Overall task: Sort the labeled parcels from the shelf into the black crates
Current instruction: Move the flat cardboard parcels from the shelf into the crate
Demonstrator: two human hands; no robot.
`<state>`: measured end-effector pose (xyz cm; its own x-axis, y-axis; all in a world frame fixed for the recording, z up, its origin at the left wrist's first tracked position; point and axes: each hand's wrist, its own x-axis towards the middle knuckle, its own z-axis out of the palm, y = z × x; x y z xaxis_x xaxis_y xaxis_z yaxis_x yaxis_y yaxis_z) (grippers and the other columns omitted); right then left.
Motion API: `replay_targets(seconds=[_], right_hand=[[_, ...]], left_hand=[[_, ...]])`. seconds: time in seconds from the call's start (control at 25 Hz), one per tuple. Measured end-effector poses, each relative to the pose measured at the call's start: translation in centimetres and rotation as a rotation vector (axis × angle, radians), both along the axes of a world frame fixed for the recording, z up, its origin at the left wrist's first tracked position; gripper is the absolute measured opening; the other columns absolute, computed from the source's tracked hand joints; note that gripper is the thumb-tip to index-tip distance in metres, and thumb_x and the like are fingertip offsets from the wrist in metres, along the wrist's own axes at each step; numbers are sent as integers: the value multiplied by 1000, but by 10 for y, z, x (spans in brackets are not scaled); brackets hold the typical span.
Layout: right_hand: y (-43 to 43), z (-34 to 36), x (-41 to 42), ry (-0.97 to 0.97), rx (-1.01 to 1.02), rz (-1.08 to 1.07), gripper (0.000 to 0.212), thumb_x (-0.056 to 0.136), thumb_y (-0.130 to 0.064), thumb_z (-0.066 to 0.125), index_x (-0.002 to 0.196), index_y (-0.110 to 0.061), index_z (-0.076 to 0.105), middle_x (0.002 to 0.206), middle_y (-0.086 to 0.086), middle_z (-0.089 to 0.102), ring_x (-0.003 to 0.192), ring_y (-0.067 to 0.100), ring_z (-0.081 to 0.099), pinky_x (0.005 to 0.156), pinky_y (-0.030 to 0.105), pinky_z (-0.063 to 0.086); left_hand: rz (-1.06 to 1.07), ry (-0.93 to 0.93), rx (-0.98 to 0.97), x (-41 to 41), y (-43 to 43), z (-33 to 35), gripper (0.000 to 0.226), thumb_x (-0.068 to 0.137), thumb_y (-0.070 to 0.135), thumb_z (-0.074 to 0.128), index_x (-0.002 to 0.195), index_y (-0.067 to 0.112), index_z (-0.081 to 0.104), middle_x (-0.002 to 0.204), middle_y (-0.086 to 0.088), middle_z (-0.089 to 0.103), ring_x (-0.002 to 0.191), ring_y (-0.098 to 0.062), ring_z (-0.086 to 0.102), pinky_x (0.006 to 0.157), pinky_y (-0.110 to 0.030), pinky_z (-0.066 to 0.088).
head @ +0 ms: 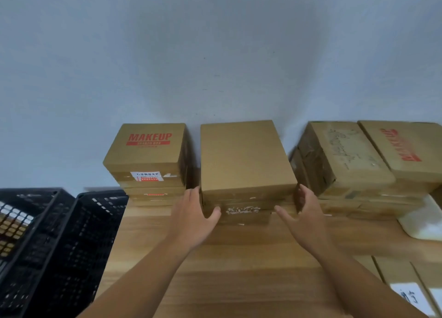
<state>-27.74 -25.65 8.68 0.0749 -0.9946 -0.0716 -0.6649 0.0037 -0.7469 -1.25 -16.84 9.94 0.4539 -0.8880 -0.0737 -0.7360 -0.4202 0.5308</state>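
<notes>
Both arms are out in front. The left forearm (143, 270) and right forearm (346, 267) are bare, come in from the bottom edge and angle toward each other. On the left hand (191, 216) the palm faces right, the fingers (192, 193) are near straight, held together and pointing away from the body, and the thumb (214, 212) is splayed to the right. The right hand (300, 213) mirrors it: palm faces left, fingers (305, 194) extended with a slight bend, thumb (281, 210) stuck out to the left. Palms face each other, well apart, at about the same level. Wrists are roughly in line with the forearms. Neither hand is curled closed.
</notes>
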Motion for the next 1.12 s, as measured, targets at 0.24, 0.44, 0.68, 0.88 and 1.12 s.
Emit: replay_targets(seconds=[0.24,0.44,0.68,0.88,1.12], right_hand=[[-24,4,-1,-168,-17,70,87,80,-43,85,151,-20,40,145,0,54,133,17,52,112,43,46],[-28,49,-6,-366,-152,108,77,81,-41,83,145,-34,41,141,-9,55,127,11,55,107,36,49],[-30,88,-19,-532,-234,142,66,80,-52,81,135,-43,46,134,-12,58,119,4,59,99,34,55],[-26,95,-28,-587,-253,216,62,81,-63,74,133,-41,49,135,-7,58,122,9,60,103,42,55],[-17,101,-41,-617,-265,366,66,80,-61,67,137,-32,52,128,-19,48,123,5,56,105,35,52]], left_hand=[[101,202,-102,-28,0,13,75,81,60,69,144,31,41,134,15,48,126,-7,47,107,-36,46],[68,227,-303,-35,18,44,90,76,54,81,150,34,32,134,23,38,128,5,41,104,-14,35],[73,207,-514,-53,35,63,81,81,34,84,148,29,38,139,15,43,135,-12,44,115,-32,39],[152,373,-651,-70,45,78,67,88,24,79,143,36,42,139,15,55,133,-10,51,113,-39,43],[227,592,-732,-86,56,95,61,91,32,73,144,37,43,134,20,60,123,-5,60,101,-33,53]])
